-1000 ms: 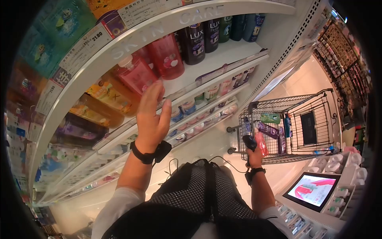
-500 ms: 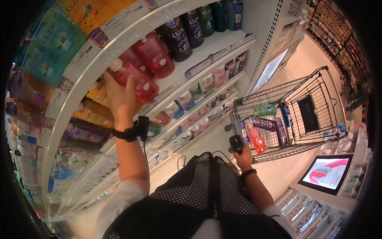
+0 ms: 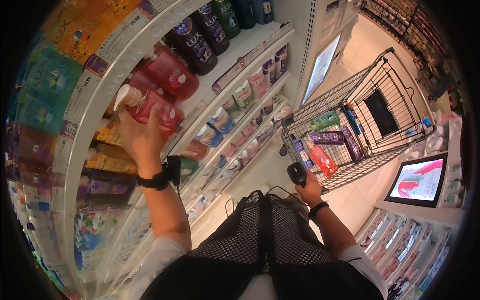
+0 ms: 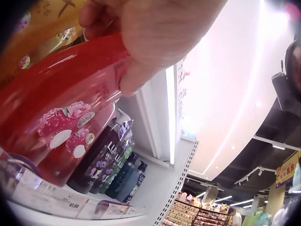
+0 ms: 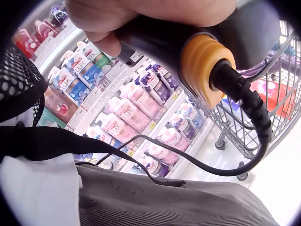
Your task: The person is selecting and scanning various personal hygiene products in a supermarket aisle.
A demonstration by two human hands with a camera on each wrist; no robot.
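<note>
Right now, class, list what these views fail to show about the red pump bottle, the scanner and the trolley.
- Brand name on the red pump bottle: in the head view it is partly covered by the left hand; the left wrist view is too close and blurred.
- Front window of the scanner: in the right wrist view it is hidden under the right hand and cut by the top edge.
- Labels of the goods in the trolley: too small to read in the head view.

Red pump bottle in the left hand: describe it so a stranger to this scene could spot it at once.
On the white SKIN CARE shelf, find the red bottles beside the dark LUX bottles. The red pump bottle is the one the left hand holds, tilted out past the shelf edge, its white pump showing.
</note>
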